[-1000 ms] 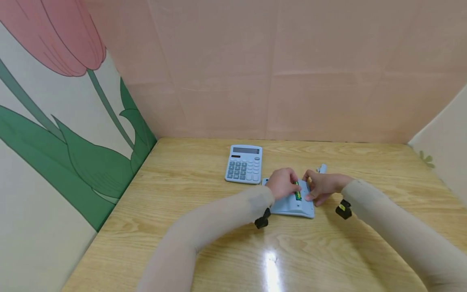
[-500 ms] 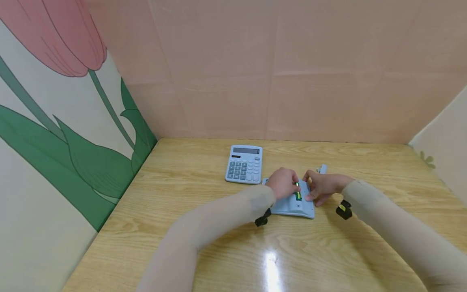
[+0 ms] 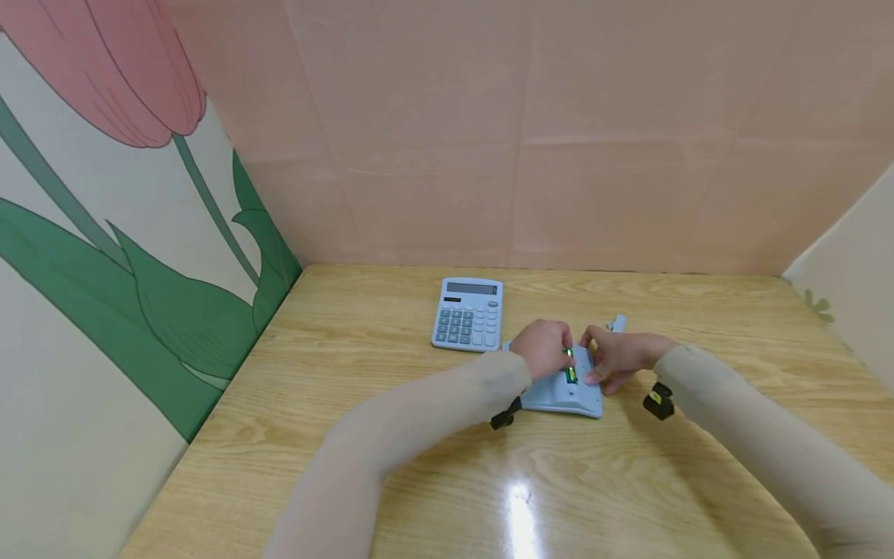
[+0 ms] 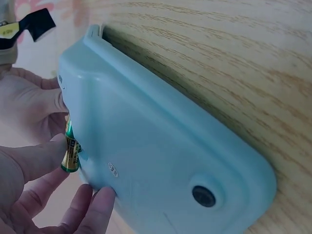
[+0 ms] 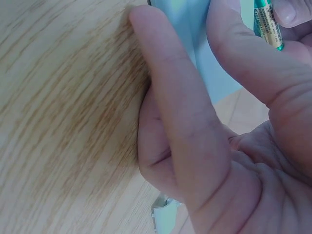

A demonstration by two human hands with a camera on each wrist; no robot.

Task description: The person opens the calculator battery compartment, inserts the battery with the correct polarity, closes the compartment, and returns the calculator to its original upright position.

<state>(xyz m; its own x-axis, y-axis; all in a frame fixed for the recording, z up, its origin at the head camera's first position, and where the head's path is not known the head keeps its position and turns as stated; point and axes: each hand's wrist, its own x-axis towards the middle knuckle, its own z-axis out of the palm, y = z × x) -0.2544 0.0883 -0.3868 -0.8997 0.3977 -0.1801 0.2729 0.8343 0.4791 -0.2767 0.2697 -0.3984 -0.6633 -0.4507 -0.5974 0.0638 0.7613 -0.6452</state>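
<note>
A light-blue calculator (image 3: 552, 400) lies face down on the table, its back showing. My left hand (image 3: 541, 348) pinches a green-and-gold battery (image 4: 72, 152) at the battery slot in that back. In the left wrist view the battery stands tilted, one end in or against the slot. Other left fingertips (image 4: 103, 199) rest on the calculator's back. At the right edge, my right hand (image 3: 618, 361) holds the calculator, thumb on top and fingers along the side. How deep the battery sits is hidden by the fingers.
A second light-blue calculator (image 3: 466, 314) lies face up behind and to the left. Beyond my right hand is a small pale-blue battery cover (image 3: 618, 323). The wood-grain table (image 3: 377, 318) meets a pink backdrop (image 3: 517, 194) at the back.
My left hand and wrist have shifted very slightly, with the battery staying at the slot. The right hand and both calculators keep their places.
</note>
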